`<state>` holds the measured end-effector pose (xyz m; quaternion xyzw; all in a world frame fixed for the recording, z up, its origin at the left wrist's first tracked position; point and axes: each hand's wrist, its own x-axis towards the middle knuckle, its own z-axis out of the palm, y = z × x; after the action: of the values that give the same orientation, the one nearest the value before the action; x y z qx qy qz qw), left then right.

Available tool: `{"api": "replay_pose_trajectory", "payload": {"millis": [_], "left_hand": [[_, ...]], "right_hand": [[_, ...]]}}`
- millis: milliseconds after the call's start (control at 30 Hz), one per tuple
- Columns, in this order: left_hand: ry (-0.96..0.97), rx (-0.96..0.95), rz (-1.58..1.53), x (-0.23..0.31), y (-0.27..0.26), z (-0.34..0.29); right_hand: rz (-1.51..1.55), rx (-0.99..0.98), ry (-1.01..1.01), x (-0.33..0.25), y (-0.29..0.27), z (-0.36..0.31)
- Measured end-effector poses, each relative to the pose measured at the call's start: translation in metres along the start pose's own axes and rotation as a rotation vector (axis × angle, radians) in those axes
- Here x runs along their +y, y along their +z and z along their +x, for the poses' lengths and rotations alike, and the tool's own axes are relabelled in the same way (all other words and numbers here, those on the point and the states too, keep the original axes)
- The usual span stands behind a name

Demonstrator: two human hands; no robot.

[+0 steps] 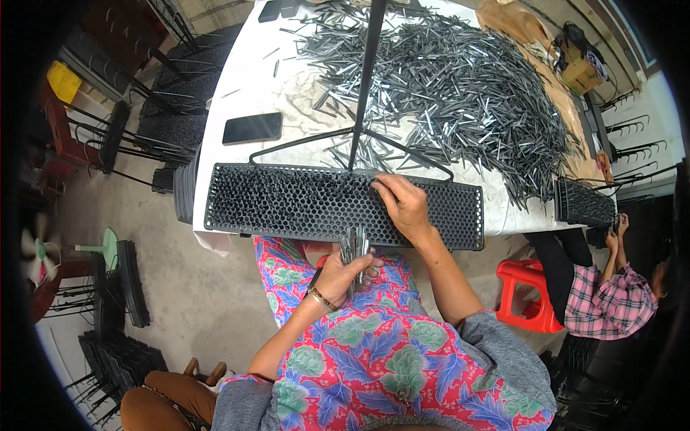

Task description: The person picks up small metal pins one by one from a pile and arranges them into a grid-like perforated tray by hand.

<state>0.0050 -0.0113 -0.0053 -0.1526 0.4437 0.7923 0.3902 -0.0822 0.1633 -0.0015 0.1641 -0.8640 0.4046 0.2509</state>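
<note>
Long black perforated tray [327,207], left holes filled.

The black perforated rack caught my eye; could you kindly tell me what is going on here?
At the black perforated rack, the person's left hand holds a bunch of thin dark strips by the near edge, while the right hand has its fingertips near the far edge. The rack's left side looks fuller than its right. A heap of similar strips lies on the table beyond, and to the right a co-worker has both hands by another rack.
</note>
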Motion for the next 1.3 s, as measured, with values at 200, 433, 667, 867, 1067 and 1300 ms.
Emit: {"api": "replay_pose_trajectory", "payload": {"millis": [200, 433, 667, 867, 1067, 1300], "left_hand": [[0.013, 0.001, 0.034, 0.001, 0.000, 0.001], [-0.018, 0.012, -0.034, 0.000, -0.001, 0.003], [-0.014, 0.007, -0.008, 0.001, -0.001, 0.004], [-0.006, -0.007, -0.008, -0.001, -0.003, 0.005], [-0.013, -0.005, -0.001, -0.001, -0.005, 0.006], [-0.013, -0.008, 0.000, -0.003, -0.004, 0.005]], "right_hand": [[0.176, 0.029, 0.176, 0.002, 0.002, -0.001], [0.130, -0.003, 0.113, 0.006, 0.000, 0.002], [0.140, -0.057, 0.090, 0.006, -0.004, 0.005], [0.116, -0.075, 0.021, 0.007, -0.003, 0.008], [0.175, -0.177, 0.106, 0.004, -0.006, 0.010], [0.138, -0.119, 0.010, 0.007, -0.004, 0.008]]}}
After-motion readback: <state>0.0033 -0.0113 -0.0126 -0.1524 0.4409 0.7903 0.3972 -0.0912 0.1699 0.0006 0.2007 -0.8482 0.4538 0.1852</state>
